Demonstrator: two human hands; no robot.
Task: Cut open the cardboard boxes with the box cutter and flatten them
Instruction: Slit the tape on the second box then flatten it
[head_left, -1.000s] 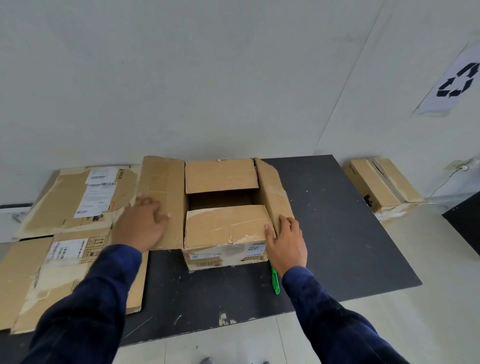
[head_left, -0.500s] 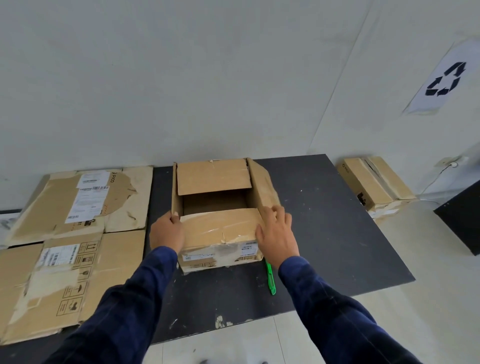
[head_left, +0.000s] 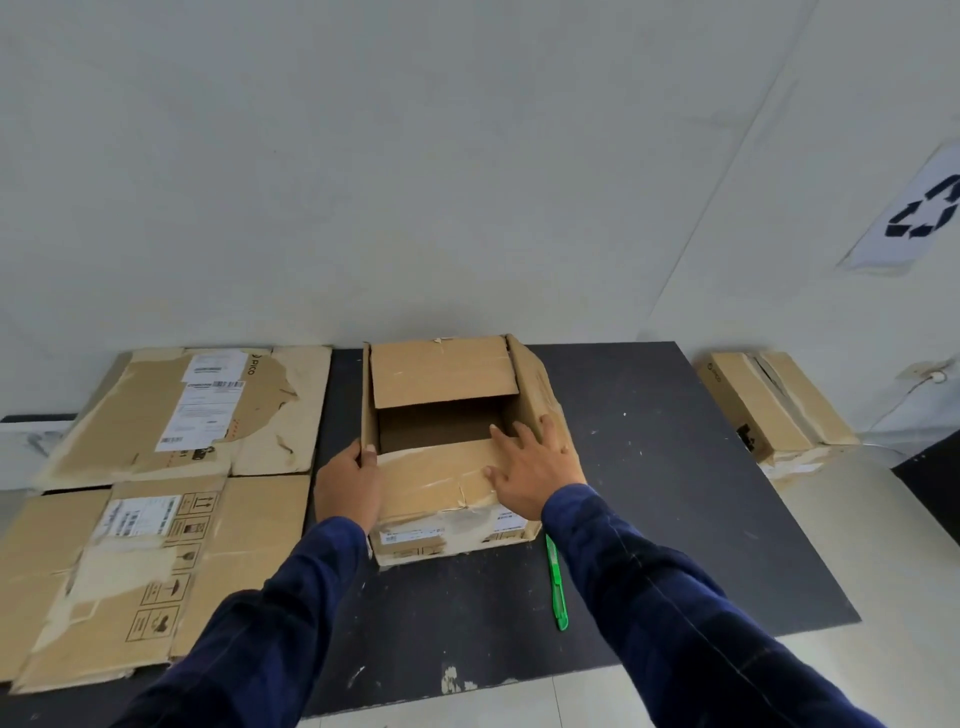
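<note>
**Both hands on the opened box**

The cardboard box (head_left: 431, 473) sits mid-mat on the black mat (head_left: 675, 509), its top flaps partly raised and the inside showing. The left hand (head_left: 347, 486) clasps the upright left flap at the box's 9 o'clock, with the thumb hooked over the flap's edge and the fingers on the outside. The right hand (head_left: 530, 470) lies flat with its fingers spread, pressing where the near flap meets the right flap at 4 o'clock. The green box cutter (head_left: 557, 584) lies on the mat at 5 o'clock from the box, just beside its corner, and neither hand touches it. Two flattened boxes (head_left: 249, 545) lie at 9 o'clock. A closed box (head_left: 769, 400) rests at 2 o'clock, off the mat.
</note>
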